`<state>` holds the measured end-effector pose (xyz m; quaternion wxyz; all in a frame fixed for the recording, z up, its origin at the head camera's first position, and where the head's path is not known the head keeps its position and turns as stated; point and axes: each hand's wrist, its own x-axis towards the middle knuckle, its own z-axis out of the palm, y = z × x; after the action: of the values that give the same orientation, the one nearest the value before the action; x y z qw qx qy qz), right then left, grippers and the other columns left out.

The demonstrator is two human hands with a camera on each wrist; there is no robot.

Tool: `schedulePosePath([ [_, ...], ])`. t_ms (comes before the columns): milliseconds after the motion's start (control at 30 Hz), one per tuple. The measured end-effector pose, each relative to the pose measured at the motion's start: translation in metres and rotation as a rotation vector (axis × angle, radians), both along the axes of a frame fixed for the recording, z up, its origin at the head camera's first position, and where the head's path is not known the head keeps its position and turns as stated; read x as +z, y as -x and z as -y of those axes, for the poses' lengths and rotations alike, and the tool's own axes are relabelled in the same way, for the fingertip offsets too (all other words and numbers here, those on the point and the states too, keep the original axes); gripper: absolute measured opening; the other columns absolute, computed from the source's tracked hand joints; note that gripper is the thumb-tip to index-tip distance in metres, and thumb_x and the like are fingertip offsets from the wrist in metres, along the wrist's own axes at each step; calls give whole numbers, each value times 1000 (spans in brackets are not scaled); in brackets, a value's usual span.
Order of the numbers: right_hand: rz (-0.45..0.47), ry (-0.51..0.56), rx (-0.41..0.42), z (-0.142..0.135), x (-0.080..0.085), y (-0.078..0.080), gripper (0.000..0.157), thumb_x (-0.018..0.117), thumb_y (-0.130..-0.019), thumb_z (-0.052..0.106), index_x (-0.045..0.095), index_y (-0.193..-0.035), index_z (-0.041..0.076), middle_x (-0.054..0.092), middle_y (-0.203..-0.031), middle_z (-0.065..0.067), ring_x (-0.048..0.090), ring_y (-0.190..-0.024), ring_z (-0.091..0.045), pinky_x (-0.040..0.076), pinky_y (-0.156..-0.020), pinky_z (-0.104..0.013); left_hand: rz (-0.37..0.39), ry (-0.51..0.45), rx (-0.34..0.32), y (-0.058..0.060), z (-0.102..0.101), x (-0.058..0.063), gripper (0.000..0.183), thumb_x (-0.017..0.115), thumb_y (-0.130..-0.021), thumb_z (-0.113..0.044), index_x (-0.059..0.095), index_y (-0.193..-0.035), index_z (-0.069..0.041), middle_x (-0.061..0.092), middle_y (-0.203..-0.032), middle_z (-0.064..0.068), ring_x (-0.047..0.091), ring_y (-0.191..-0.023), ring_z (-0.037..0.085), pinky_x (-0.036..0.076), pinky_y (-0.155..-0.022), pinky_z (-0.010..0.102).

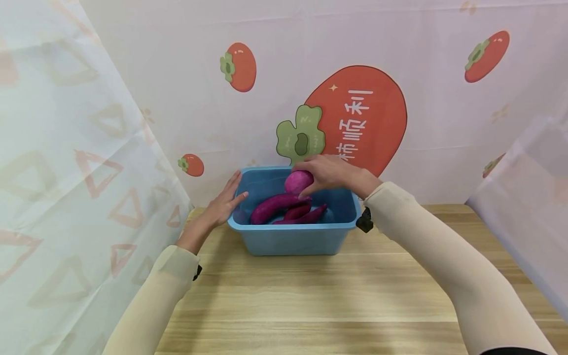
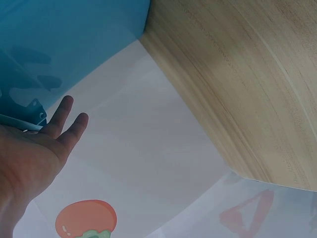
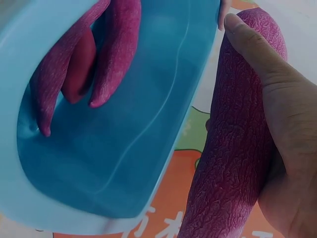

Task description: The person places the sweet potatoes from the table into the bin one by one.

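Observation:
A light blue plastic basin [image 1: 293, 241] stands on the wooden table against the back wall. Inside lie several long purple sweet potatoes [image 1: 271, 207], seen also as tapered, wrinkled sweet potatoes [image 3: 119, 49] in the right wrist view. My right hand [image 1: 330, 172] grips another purple sweet potato [image 3: 237, 119] above the basin's back right part; its rounded end faces the head camera. The thumb lies along its wrinkled skin. My left hand [image 1: 223, 202] rests at the basin's left rim with its fingers straight and thumb spread. Two of its fingers [image 2: 74, 130] show outside the wall in the left wrist view.
The wooden table [image 1: 310, 301] stretches in front of the basin. Behind it rises a white cloth wall [image 1: 177, 74] printed with persimmons. Cloth walls also stand at the left [image 1: 57, 197] and right [image 1: 532, 197].

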<state>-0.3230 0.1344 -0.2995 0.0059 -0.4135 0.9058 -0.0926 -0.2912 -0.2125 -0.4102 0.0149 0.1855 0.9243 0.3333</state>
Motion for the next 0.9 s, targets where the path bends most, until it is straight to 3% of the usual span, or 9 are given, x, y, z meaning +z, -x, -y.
schedulePosePath([
  [467, -4, -12, 22, 8, -4, -3, 69, 89, -82, 54, 67, -140, 24, 69, -124, -7, 67, -106, -24, 60, -85, -42, -12, -11, -1, 0, -1, -1, 75, 36, -113, -47, 3, -172, -13, -4, -180, 5, 3, -165, 37, 11, -122, 78],
  [667, -13, -16, 16, 10, -3, -6, 73, 84, -86, 57, 63, -148, 25, 67, -117, -4, 67, -101, -20, 58, -78, -40, -9, -19, -4, -1, -1, -1, 76, 37, -113, -47, 3, -172, -13, -4, -180, 6, 3, -164, 37, 10, -122, 78],
  [900, 11, -16, -34, 8, -1, -11, 73, 78, -92, 57, 56, -154, 25, 59, -148, -12, 66, -121, -31, 57, -95, -52, -10, 1, 2, 0, -1, -1, 75, 36, -114, -47, 3, -171, -12, -4, -180, 6, 3, -164, 38, 10, -121, 79],
])
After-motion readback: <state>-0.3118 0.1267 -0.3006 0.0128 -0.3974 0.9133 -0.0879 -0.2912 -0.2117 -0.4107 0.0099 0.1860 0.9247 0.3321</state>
